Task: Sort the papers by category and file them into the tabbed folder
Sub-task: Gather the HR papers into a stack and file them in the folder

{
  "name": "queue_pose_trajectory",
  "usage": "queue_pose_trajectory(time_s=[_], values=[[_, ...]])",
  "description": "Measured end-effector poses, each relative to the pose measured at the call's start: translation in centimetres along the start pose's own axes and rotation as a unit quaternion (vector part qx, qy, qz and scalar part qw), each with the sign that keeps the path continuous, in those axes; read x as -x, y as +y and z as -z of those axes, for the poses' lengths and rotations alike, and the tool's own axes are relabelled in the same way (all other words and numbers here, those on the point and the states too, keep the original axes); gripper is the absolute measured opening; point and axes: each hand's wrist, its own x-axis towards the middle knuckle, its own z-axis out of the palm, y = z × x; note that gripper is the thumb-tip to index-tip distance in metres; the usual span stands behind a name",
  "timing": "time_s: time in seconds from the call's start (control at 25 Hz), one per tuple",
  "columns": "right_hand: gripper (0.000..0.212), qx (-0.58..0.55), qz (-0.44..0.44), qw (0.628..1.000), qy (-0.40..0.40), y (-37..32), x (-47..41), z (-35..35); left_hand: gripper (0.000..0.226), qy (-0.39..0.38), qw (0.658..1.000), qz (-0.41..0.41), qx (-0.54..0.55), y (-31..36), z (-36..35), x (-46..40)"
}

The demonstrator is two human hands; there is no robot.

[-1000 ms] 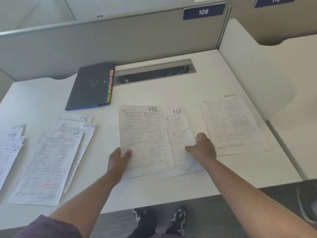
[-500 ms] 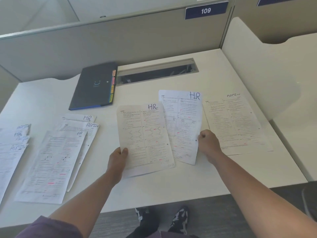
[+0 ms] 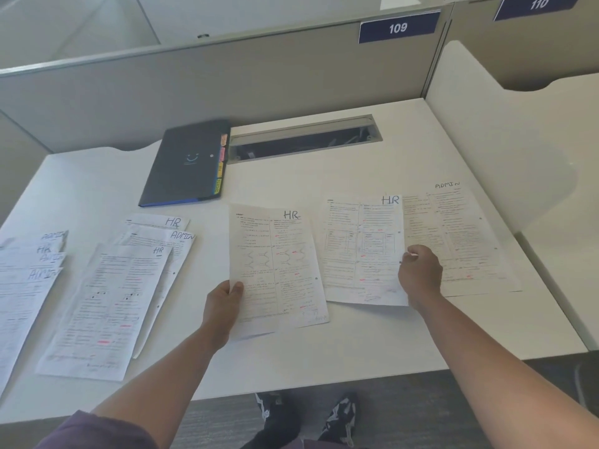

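Note:
My left hand (image 3: 223, 307) grips the lower left edge of a small stack of printed sheets whose top one is marked HR (image 3: 275, 264), at the desk's middle. My right hand (image 3: 419, 275) pinches the right edge of a single sheet marked HR (image 3: 363, 251), held just right of that stack and overlapping a sheet marked ADMIN (image 3: 460, 241) that lies flat. The dark tabbed folder (image 3: 186, 166) lies closed at the back, its coloured tabs along the right side.
More sheets marked HR and ADMIN lie fanned at the left (image 3: 107, 303) and far left (image 3: 22, 280). A cable slot (image 3: 304, 140) opens in the white desk (image 3: 324, 351) behind the papers. Grey partitions enclose the desk; a white side panel (image 3: 505, 150) stands at right.
My right hand pulled one HR sheet out from under the left hand's stack and carried it rightward onto the edge of the ADMIN sheet. The left hand kept its grip.

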Motion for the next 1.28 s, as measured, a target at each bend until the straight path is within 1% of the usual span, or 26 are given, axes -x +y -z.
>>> queue_pose_trajectory(time_s=[0.12,0.2,0.36,0.48,0.6,0.76,0.88,1.08,1.28], values=[[0.003,-0.018,-0.03,0.997,-0.065,0.4,0.1,-0.4,0.017,-0.007,1.0,0.001,-0.012,0.0,0.0,0.0],[0.016,-0.018,-0.045,0.995,-0.086,1.1,0.0,-0.7,0.018,-0.013,1.0,0.005,-0.01,-0.1,0.1,-0.2],[0.025,-0.001,-0.01,0.999,-0.042,1.1,-0.5,0.2,0.019,-0.019,1.0,0.006,0.005,-0.2,0.3,-0.3],[0.023,-0.012,0.009,1.0,-0.019,0.6,-1.5,1.8,0.019,-0.017,1.0,0.005,0.005,-0.3,0.3,-0.5],[0.024,-0.013,0.025,0.999,-0.022,0.1,-2.6,3.1,0.02,-0.022,1.0,0.006,0.015,-0.4,0.4,-0.6],[0.022,-0.001,0.037,0.996,-0.084,-0.1,-2.1,2.4,0.021,-0.035,0.998,0.006,0.047,-0.1,0.1,-0.3],[0.024,-0.011,0.02,0.992,-0.125,0.0,0.1,-0.4,0.022,-0.047,0.997,0.016,0.053,0.0,0.3,-0.3],[0.025,-0.059,-0.025,0.97,-0.233,-0.1,4.1,-5.0,0.021,-0.058,0.996,0.031,0.057,0.2,0.6,-0.5],[0.02,-0.072,-0.025,0.956,-0.282,-1.6,6.4,-7.4,0.021,-0.074,0.994,0.034,0.066,0.3,0.7,-0.3]])
